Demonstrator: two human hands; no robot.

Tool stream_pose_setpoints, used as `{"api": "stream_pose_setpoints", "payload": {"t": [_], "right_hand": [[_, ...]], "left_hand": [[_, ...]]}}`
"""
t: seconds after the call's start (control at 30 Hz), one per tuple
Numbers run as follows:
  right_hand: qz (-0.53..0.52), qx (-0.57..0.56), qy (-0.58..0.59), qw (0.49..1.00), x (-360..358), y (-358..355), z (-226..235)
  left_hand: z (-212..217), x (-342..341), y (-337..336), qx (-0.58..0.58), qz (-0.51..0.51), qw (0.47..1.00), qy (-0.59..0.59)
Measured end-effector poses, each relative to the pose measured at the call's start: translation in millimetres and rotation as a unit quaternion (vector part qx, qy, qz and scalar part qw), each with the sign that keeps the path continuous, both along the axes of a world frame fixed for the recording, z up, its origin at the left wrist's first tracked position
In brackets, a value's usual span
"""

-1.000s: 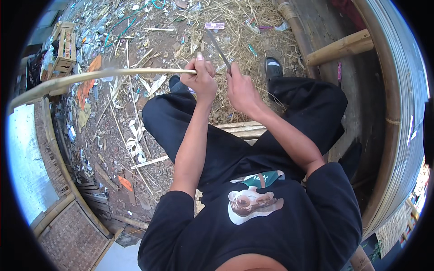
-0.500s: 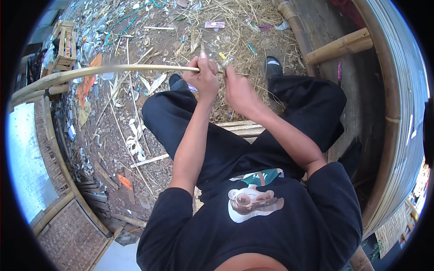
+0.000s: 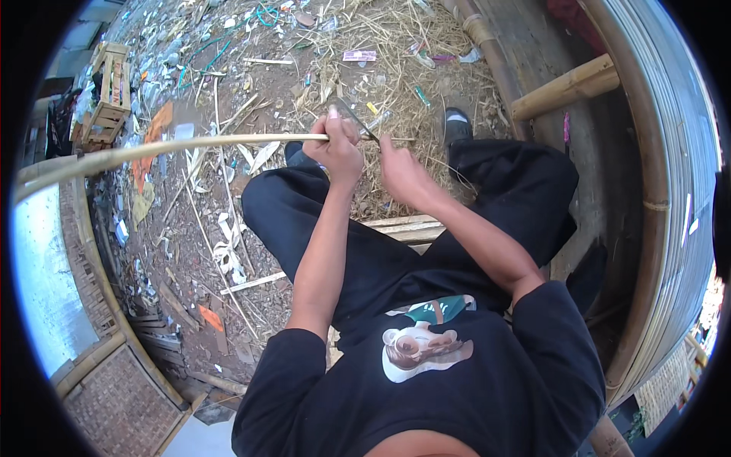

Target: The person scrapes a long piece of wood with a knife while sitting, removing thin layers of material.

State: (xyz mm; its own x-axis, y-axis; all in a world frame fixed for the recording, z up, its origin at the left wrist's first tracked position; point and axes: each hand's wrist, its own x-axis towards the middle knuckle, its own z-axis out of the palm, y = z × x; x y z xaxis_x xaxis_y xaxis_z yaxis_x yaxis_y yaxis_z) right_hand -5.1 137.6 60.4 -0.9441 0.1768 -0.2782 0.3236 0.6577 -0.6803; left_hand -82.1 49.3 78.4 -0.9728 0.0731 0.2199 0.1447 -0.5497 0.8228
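Hands | left hand [image 3: 340, 149] clamps bamboo strip [image 3: 175, 146] (arm outstretched) | right hand [image 3: 402, 172] grips knife [image 3: 352, 116]

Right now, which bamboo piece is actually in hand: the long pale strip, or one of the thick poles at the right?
The long pale strip. The left hand grips its end; it arcs away to the left. The thick poles stand untouched at the right.

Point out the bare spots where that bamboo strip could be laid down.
Barest is the wooden platform between the bamboo pole and the straw. The dirt ground left of the legs is crowded with scraps and splinters. The left hand holds the bamboo strip; the right hand works beside it.
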Motion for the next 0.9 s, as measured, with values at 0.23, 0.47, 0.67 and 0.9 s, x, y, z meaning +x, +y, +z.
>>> {"api": "stream_pose_setpoints", "payload": {"t": [0.23, 0.47, 0.67, 0.9], "right_hand": [[-0.064, -0.107, 0.097, 0.987, -2.2, -10.4, 52.9], [-0.083, 0.005, -0.007, 0.997, 1.6, 17.2, -19.4], [-0.105, -0.130, 0.133, 0.977, -1.0, -3.9, 52.2], [-0.083, -0.059, -0.043, 0.994, 2.7, 3.1, -25.3]], "left_hand": [[3.8, -2.7, -0.2, -0.035, 0.019, 0.999, 0.014], [2.6, 1.3, 3.0, -0.027, 0.023, 0.999, -0.003], [3.5, -5.3, -1.5, -0.012, -0.017, 1.000, 0.006], [-2.2, -8.6, -8.0, -0.004, 0.000, 1.000, 0.017]]}}
